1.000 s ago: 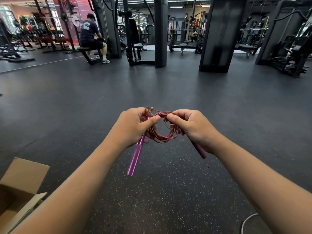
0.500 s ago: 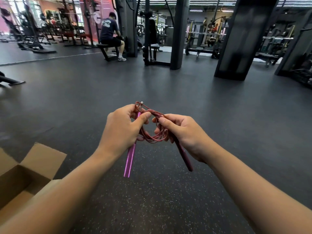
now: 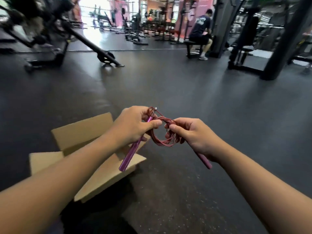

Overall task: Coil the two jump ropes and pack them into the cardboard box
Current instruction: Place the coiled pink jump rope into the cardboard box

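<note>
Cardboard now fills the lower left of my view: the open box [image 3: 81, 132], which a second ago showed only as a corner at 8 o'clock, sits on the gym floor [image 3: 185, 92] directly under my left forearm, its flaps spread. The view has swung left and the bundle has come with it. My left hand [image 3: 133, 125] has its grip closed round one purple handle [image 3: 129, 157], thumb pressed to the red-brown cord coil [image 3: 162, 132]; my right hand [image 3: 194, 134] pinches the far side of the same coil, the second handle [image 3: 205, 160] poking out below the wrist toward 5 o'clock. The coil hangs between the two hands, just right of the box and above it, not yet inside. I read this as the first rope wound and on its way to the carton; the drop toward 8 o'clock is the step in hand. The thin loops look springy and may open when let go. I see no second rope here. A seated person [image 3: 200, 31] occupies a bench at 1 o'clock, well away.
</note>
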Demonstrator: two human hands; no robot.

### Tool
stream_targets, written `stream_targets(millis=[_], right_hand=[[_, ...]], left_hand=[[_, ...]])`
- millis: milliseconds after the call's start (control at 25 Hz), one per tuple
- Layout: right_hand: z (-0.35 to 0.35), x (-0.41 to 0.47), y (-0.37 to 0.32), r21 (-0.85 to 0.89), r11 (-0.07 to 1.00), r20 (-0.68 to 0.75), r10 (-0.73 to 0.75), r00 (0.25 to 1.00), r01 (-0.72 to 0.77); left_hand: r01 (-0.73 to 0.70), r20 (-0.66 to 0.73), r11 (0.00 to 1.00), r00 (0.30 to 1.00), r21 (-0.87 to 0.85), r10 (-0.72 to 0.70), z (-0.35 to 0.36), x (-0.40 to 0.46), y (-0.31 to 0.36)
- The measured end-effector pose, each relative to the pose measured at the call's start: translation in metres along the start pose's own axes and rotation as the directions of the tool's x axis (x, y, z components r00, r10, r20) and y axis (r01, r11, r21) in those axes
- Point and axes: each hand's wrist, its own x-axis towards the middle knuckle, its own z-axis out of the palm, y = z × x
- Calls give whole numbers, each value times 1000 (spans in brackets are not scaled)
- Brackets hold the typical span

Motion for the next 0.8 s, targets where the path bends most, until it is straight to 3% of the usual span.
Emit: stream_targets(millis=[160, 520, 800], right_hand=[[84, 68, -21, -10, 998, 199, -52, 979, 55], [197, 143, -9, -45, 997, 391, -32, 920, 54], [265, 219, 58, -44, 999, 485, 47, 873, -29]], left_hand=[[153, -184, 988, 972, 24, -146, -61, -25, -71], [431, -160, 883, 900, 186, -406, -114, -34, -167], [574, -187, 798, 817, 185, -545, -104, 2, -263]])
